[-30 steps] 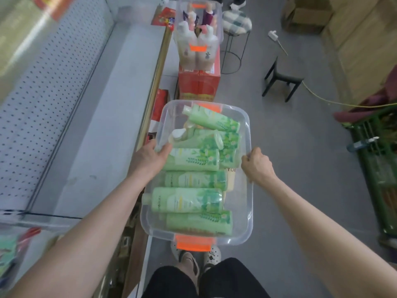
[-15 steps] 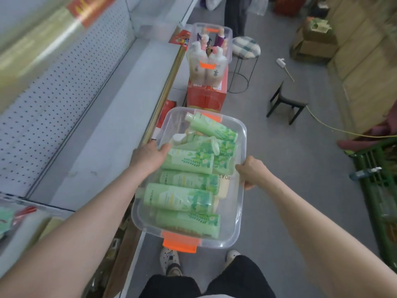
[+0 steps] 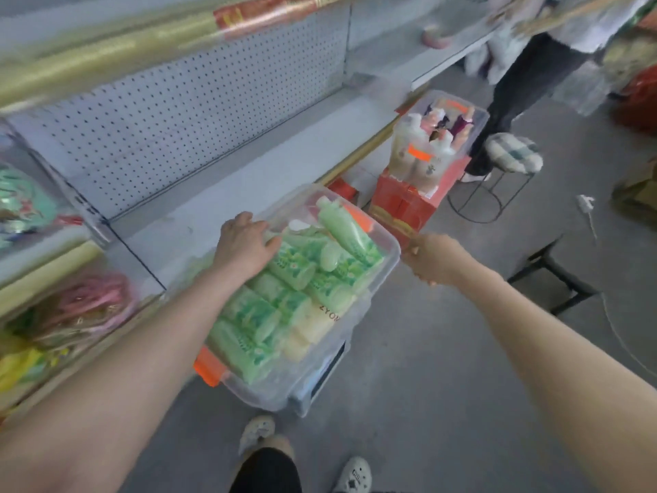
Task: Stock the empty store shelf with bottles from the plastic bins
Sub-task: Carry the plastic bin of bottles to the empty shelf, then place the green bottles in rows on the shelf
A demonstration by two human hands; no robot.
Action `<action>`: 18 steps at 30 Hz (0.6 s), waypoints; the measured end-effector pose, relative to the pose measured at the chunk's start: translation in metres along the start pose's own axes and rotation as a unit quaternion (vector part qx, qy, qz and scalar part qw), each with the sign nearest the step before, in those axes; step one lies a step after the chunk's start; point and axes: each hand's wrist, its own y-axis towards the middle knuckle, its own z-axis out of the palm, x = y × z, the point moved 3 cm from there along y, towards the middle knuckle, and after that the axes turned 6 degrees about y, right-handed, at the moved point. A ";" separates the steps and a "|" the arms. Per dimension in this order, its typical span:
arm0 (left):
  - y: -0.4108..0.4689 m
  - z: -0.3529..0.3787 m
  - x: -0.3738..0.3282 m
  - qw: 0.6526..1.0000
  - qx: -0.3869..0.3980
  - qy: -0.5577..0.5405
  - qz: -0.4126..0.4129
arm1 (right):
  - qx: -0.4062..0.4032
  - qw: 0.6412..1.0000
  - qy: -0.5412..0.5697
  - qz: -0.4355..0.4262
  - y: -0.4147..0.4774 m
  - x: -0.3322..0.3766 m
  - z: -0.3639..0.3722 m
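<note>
Head view: your left hand (image 3: 245, 245) and right hand (image 3: 432, 259) grip the clear bin (image 3: 355, 325) of green bottles (image 3: 284, 307) beside the empty shelf (image 3: 227, 186); a second bin (image 3: 441, 137), stool (image 3: 512, 160) and standing person (image 3: 526, 83) crowd ahead.

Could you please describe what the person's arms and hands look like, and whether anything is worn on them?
Both forearms are bare up to the frame edge: no sleeves, gloves, watch or bracelets show. The left hand and right hand carry no rings that I can make out, though the picture is motion-blurred.
</note>
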 end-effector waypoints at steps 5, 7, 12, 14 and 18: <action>-0.022 0.004 -0.006 0.997 -0.051 -0.029 -0.058 | -0.051 0.988 -0.014 -0.144 0.036 0.026 -0.011; -0.021 0.002 -0.007 0.995 -0.068 -0.033 -0.070 | -0.054 0.982 -0.004 -0.181 0.054 0.041 -0.010; -0.004 0.006 -0.006 0.992 -0.075 -0.032 -0.099 | -0.072 0.969 -0.032 -0.233 0.098 0.069 -0.009; 0.002 0.006 -0.006 0.991 -0.085 -0.024 -0.104 | -0.065 0.967 -0.064 -0.239 0.111 0.073 -0.007; 0.004 0.004 -0.010 0.982 -0.071 -0.051 -0.165 | -0.030 0.963 -0.125 -0.236 0.121 0.080 0.000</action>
